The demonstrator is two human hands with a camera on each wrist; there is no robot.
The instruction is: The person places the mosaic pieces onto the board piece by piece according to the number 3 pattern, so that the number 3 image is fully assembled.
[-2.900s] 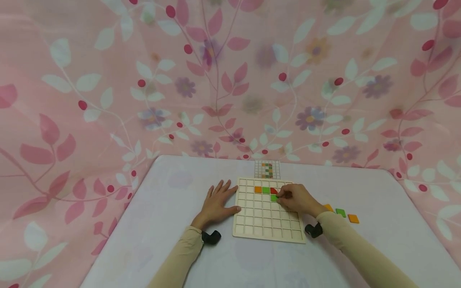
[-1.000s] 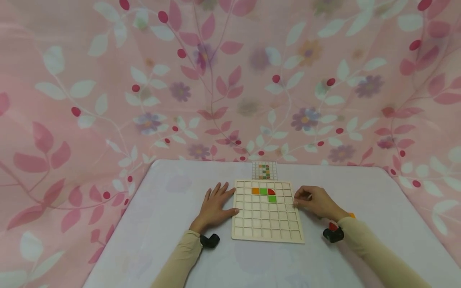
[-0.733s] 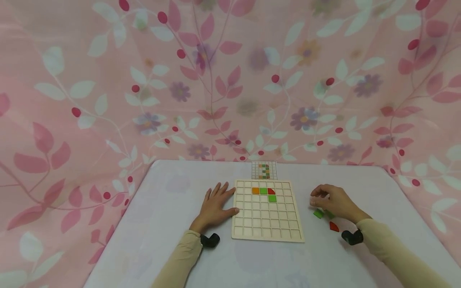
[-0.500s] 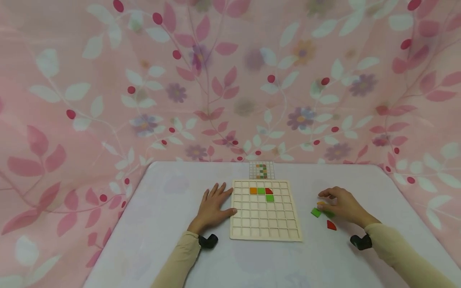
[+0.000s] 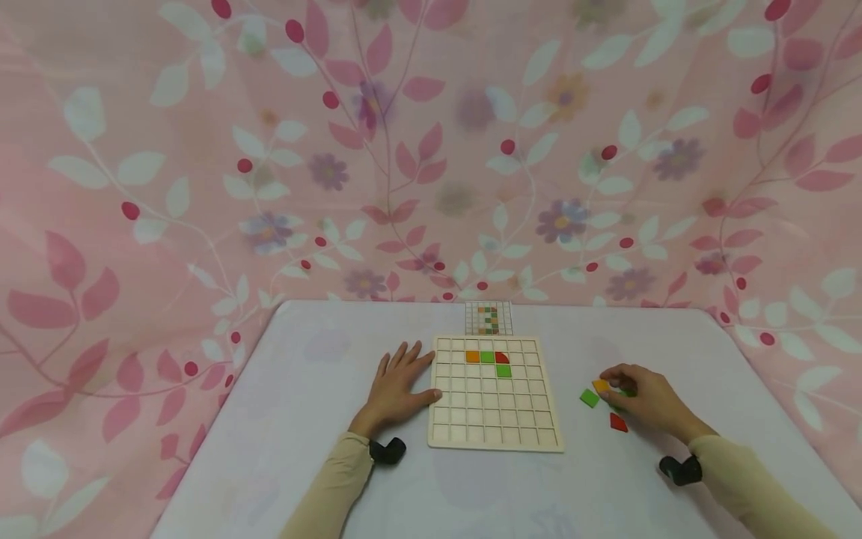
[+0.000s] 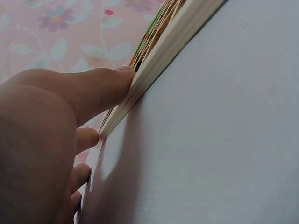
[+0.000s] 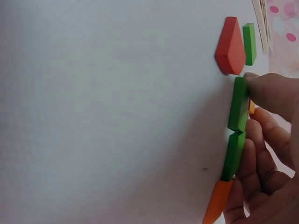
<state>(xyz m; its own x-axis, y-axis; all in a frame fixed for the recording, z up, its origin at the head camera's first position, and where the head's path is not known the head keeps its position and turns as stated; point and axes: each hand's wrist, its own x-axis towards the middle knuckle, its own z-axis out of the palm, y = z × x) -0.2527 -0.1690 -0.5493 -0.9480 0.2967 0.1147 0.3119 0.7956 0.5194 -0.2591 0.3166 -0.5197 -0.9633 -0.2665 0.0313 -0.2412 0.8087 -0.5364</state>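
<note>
A pale wooden grid board (image 5: 471, 412) lies mid-table, with an orange tile (image 5: 473, 357), a green tile (image 5: 487, 357), a red rounded tile (image 5: 502, 358) and another green tile (image 5: 503, 371) in its cells. My left hand (image 5: 393, 393) is spread at the board's left side, thumb and fingertips touching its edge. To the right of the board, my right hand (image 5: 643, 397) pinches a loose orange tile (image 5: 600, 385) between thumb and forefinger, low at the table. Close by lie a green tile (image 5: 590, 398) and a red tile (image 5: 618, 422). The right hand partly covers further green tiles (image 7: 239, 105).
Behind the board lies a small card (image 5: 488, 317) printed with a grid and coloured squares. Another orange tile (image 7: 218, 200) shows under the right hand in the right wrist view. A pink floral curtain (image 5: 431, 150) hangs beyond the white table's (image 5: 323, 344) back edge.
My right hand has left the board and moved right to the loose tiles, where its thumb and forefinger have come onto an orange one. The left hand keeps its place at the board.
</note>
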